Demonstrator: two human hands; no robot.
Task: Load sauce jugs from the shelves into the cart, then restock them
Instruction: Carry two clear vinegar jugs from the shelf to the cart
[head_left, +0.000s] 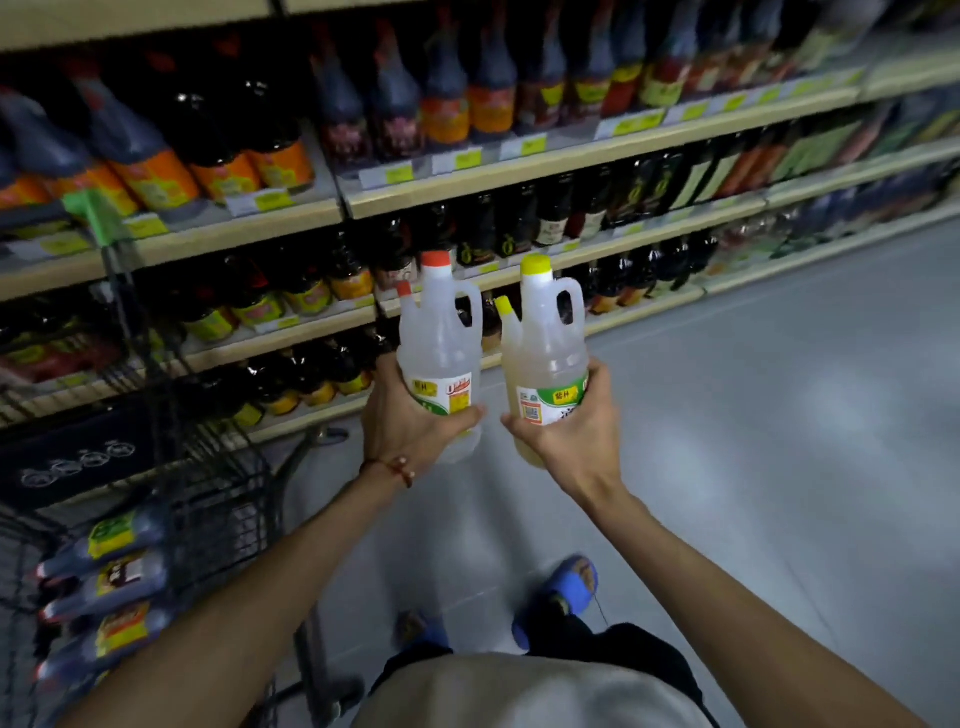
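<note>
Shelves (519, 192) of dark sauce bottles, several tiers. Wire cart (218, 499) at left, dark jugs (114, 577) lying inside. Left hand (410, 431) grips red-capped jug (439, 338); right hand (566, 441) grips yellow-capped jug (545, 343) (pale yellow contents). Both upright, side by side before the shelves.

One wide-angle view from the person's head looks forward and down, close, facing the shelves (519, 184); floor (779, 415) fills the frame right of them.

left jug (439, 332) just beside right jug (545, 338), shelves (467, 183) behind, cart (223, 499) at left, bottles (114, 577) lying in it
</note>
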